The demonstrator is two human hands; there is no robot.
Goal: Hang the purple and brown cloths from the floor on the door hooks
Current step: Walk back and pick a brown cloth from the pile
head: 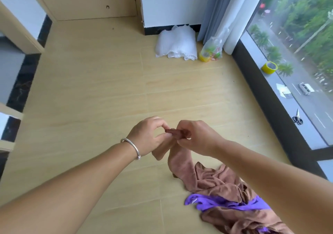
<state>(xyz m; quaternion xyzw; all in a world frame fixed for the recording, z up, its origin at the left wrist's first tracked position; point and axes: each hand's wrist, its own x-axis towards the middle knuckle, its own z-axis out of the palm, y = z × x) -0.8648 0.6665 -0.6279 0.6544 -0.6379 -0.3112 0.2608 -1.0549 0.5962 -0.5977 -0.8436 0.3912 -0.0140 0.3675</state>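
Your left hand point(146, 136) carries a silver bangle point(132, 147) at the wrist. Its grip is narrow: thumb and forefinger pinch one end of a dark loop point(177, 132) sewn to the brown cloth point(212, 181). Your right hand point(194, 136) sits just beside the left, fingers curled round the other end of the same loop and the bunched cloth edge below it.

The brown cloth hangs from both hands, and its lower part lies crumpled on the floor point(90, 82) under your right forearm. The purple cloth point(221, 204) lies on the floor, tangled among the brown folds.

Farther off, a white bundle point(177, 44) rests against the wall base. Just right of it stands a clear bag point(211, 51) beside the curtain point(223, 12). On the window sill point(292, 106) lie a yellow tape roll point(269, 67) and, nearer you, scissors point(297, 119).
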